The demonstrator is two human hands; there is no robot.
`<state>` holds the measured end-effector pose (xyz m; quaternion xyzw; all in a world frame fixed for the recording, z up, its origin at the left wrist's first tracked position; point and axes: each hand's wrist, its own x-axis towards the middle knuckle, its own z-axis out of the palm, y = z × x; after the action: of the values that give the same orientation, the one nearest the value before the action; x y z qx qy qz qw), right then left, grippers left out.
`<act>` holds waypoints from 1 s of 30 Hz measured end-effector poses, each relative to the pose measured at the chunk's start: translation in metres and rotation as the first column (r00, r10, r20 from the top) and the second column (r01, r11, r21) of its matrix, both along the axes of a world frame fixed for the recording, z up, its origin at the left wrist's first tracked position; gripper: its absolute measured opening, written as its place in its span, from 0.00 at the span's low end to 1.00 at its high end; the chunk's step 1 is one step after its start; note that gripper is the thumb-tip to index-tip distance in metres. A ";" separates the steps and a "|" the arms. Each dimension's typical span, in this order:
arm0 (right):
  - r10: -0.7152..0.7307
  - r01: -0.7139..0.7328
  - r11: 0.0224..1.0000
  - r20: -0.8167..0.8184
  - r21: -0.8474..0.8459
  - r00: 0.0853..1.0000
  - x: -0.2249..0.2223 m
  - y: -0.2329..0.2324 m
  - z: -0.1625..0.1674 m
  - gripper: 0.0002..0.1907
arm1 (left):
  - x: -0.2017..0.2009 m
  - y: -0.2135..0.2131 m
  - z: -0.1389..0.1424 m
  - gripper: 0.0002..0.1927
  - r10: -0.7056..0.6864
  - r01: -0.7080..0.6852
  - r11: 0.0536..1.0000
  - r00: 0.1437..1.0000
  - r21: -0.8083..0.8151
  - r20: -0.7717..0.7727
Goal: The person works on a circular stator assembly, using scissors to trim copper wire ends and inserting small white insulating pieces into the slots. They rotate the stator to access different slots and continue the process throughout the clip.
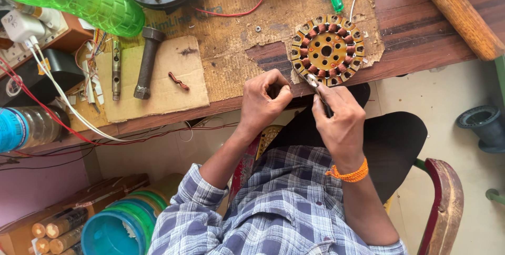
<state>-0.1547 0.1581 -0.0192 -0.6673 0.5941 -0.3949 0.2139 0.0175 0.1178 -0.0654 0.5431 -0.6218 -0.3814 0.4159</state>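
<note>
1. My right hand point(339, 121) is gripping a thin metal tool point(314, 83), its tip touching the round yellow stator with copper windings point(327, 50) at six o'clock.
2. My left hand point(263, 102) is curling closed at the wooden table edge point(421, 58), nine o'clock of the tool.

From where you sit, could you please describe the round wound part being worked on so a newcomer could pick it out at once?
Start at the wooden workbench and follow its near edge to the torn brown cardboard sheet. There lies a flat, yellow motor stator, just beyond the right hand. Unlike the tools around it, it is a disc ringed with copper-coloured coils, with a centre hole.
</note>
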 end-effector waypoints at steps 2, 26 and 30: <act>-0.015 0.015 1.000 -0.008 -0.019 1.000 0.006 0.002 0.000 0.15 | 0.000 -0.002 -0.002 0.05 0.009 -0.009 1.000 1.000 0.028 -0.003; -0.178 0.026 0.957 0.511 0.290 0.841 -0.047 0.059 -0.043 0.09 | 0.025 -0.061 0.043 0.07 -0.232 0.757 0.653 0.209 -0.007 0.950; -0.134 0.008 0.970 0.503 0.244 0.854 -0.049 0.054 -0.034 0.09 | 0.013 -0.051 0.029 0.09 -0.552 0.392 0.737 0.819 0.550 0.157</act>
<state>-0.2037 0.2119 -0.0534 -0.4847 0.5814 -0.4944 0.4273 0.0301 0.0672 -0.0362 0.5053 -0.6784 -0.5312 0.0477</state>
